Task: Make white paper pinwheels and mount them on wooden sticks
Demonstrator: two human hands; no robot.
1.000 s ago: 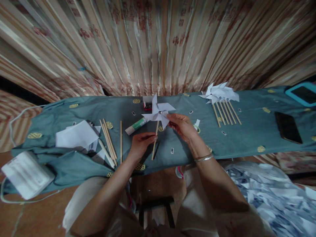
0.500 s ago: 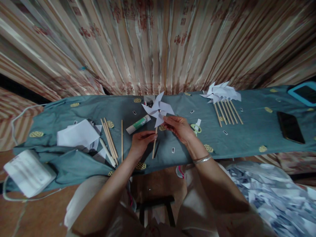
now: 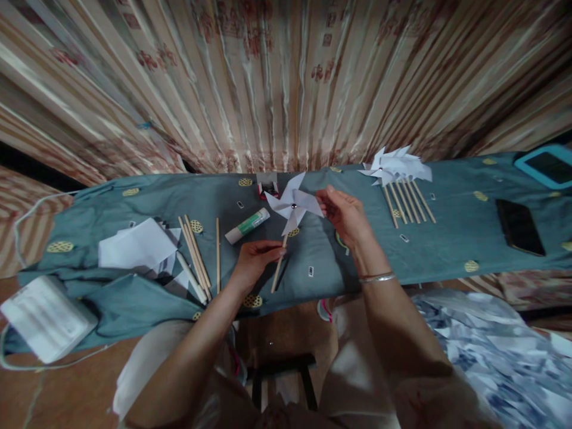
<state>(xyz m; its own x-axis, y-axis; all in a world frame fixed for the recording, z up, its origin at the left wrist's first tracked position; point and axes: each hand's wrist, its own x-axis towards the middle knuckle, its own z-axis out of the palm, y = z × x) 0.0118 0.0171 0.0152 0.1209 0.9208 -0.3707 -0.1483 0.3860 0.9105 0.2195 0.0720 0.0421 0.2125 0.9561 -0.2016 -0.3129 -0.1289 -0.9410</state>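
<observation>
The left hand (image 3: 257, 262) holds a pinned pinwheel (image 3: 304, 201); the right hand (image 3: 347, 215) is loosely open. Made pinwheels (image 3: 402, 166) lie near the table's (image 3: 447, 250) back edge; bare sticks (image 3: 197, 250) seem left.

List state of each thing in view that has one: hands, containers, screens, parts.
Pinwheel, held by its stick, blades pinned
Left hand, pinching the pinwheel's stick
Right hand, beside a blade, contact unclear
Red box, open
Glue stick, lying down
Other pinwheels, overlapping in a row
Loose sticks, lying down
Paper, piled
Phone, screen dark
Blue-framed device, screen dark
</observation>
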